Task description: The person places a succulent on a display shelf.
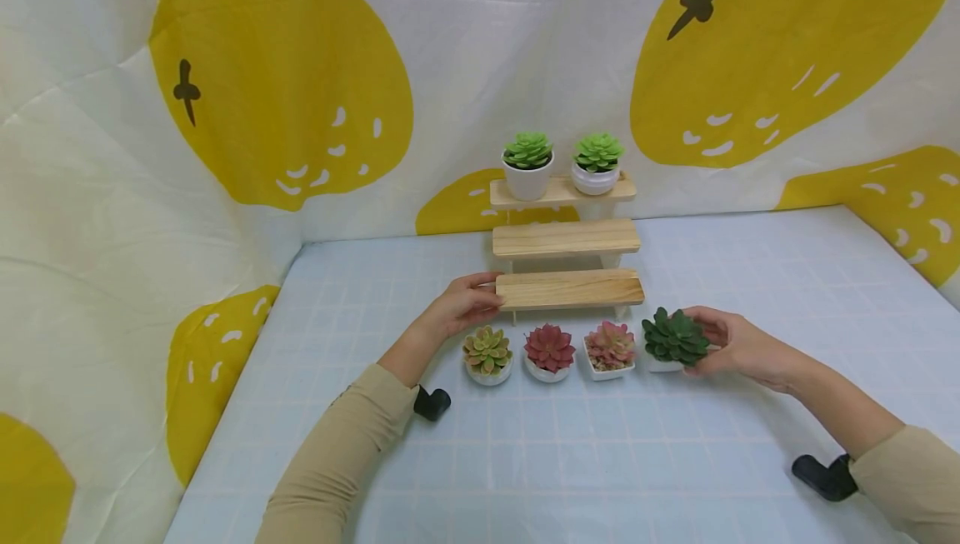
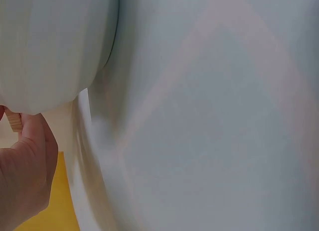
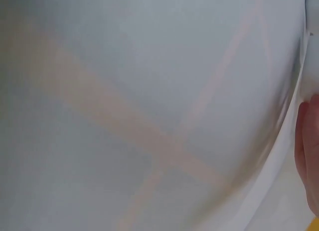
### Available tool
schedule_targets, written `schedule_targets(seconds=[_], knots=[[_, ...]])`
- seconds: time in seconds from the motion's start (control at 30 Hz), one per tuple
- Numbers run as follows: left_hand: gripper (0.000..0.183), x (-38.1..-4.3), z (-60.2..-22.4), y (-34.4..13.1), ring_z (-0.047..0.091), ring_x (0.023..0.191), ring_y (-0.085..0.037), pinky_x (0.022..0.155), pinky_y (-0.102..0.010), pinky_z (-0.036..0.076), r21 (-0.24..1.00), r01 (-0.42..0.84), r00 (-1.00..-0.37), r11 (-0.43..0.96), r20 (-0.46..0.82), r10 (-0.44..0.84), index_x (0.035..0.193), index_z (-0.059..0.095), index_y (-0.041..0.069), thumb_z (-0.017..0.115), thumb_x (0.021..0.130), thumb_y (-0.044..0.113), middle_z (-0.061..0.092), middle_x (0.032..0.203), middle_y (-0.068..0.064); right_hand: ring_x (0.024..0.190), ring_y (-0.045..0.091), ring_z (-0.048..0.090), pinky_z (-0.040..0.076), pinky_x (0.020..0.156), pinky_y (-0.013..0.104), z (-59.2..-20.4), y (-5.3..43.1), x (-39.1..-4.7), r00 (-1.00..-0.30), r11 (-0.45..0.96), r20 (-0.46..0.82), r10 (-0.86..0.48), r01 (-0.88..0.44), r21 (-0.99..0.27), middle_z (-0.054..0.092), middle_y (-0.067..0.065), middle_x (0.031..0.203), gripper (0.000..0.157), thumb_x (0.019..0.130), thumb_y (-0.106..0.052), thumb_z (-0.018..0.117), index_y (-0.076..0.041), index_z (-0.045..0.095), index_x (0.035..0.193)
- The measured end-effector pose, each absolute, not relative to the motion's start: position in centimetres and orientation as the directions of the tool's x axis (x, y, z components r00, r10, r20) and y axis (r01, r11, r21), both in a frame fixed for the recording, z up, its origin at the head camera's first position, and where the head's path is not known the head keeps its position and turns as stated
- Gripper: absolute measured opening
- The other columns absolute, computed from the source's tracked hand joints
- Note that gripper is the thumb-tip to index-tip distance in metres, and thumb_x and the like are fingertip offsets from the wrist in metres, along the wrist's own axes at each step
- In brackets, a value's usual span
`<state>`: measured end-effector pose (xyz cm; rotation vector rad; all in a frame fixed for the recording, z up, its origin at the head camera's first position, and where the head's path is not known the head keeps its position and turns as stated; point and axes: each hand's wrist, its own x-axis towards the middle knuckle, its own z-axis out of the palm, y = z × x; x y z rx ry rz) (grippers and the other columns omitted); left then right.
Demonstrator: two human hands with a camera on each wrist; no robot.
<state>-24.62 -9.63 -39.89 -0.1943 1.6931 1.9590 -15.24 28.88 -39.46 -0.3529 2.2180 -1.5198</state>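
Observation:
My left hand point(image 1: 467, 302) grips the left end of the lowest board of a three-tier wooden shelf point(image 1: 570, 290), thumb over the top. In the left wrist view, that hand point(image 2: 30, 164) pinches the board's end point(image 2: 14, 120). My right hand point(image 1: 738, 348) holds a dark green potted succulent point(image 1: 675, 336) from its right side, fingers and thumb around the white pot, at the right end of a row. Only part of the right hand point(image 3: 310, 154) shows at the edge of the right wrist view.
Before the shelf stand a yellow-green succulent point(image 1: 487, 351), a dark red one point(image 1: 550, 349) and a pink one point(image 1: 611, 347) in white pots. Two bright green succulents, left point(image 1: 528, 162) and right point(image 1: 597, 162), sit on the top board. A patterned curtain point(image 1: 465, 86) hangs behind.

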Motion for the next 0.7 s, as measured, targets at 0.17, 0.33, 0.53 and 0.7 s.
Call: schedule_targets(seconds=[0.17, 0.33, 0.53, 0.7], knots=[[0.056, -24.6, -39.9, -9.6, 0.052, 0.104, -0.023, 0.099, -0.042, 0.038, 0.873, -0.484, -0.844, -0.065, -0.446, 0.299, 0.139, 0.042, 0.004, 0.054, 0.086, -0.01, 0.045, 0.136, -0.02, 0.102, 0.002, 0.052, 0.049, 0.079, 0.029, -39.1, 29.0, -15.3, -0.883, 0.379, -0.198, -0.425, 0.026, -0.925, 0.056, -0.003, 0.115, 0.066, 0.072, -0.002, 0.076, 0.005, 0.041, 0.128], [0.057, -24.6, -39.9, -9.6, 0.052, 0.104, -0.023, 0.099, -0.042, 0.038, 0.875, -0.48, -0.843, -0.062, -0.441, 0.306, 0.14, 0.04, 0.004, 0.054, 0.086, -0.01, 0.045, 0.136, -0.02, 0.101, 0.003, 0.052, 0.048, 0.078, 0.029, -38.5, 29.0, -15.5, -0.89, 0.387, -0.19, -0.414, 0.017, -0.922, 0.056, -0.004, 0.115, 0.068, 0.073, -0.003, 0.075, 0.006, 0.039, 0.129], [0.056, -24.6, -39.9, -9.6, 0.052, 0.103, -0.023, 0.099, -0.042, 0.038, 0.874, -0.482, -0.843, -0.061, -0.444, 0.302, 0.14, 0.041, 0.004, 0.055, 0.087, -0.009, 0.046, 0.136, -0.02, 0.1, 0.004, 0.052, 0.049, 0.078, 0.028, -37.6, 29.1, -15.9, -0.9, 0.399, -0.182, -0.397, 0.01, -0.917, 0.055, -0.005, 0.115, 0.065, 0.074, -0.003, 0.074, 0.003, 0.041, 0.128], [0.056, -24.7, -39.9, -9.6, 0.052, 0.104, -0.023, 0.098, -0.041, 0.039, 0.869, -0.49, -0.841, -0.064, -0.452, 0.296, 0.139, 0.042, 0.005, 0.056, 0.086, -0.009, 0.047, 0.135, -0.019, 0.1, 0.004, 0.051, 0.048, 0.079, 0.027, -36.8, 29.1, -16.1, -0.905, 0.42, -0.187, -0.382, 0.01, -0.907, 0.055, -0.004, 0.115, 0.062, 0.074, -0.005, 0.075, 0.0, 0.043, 0.127]])
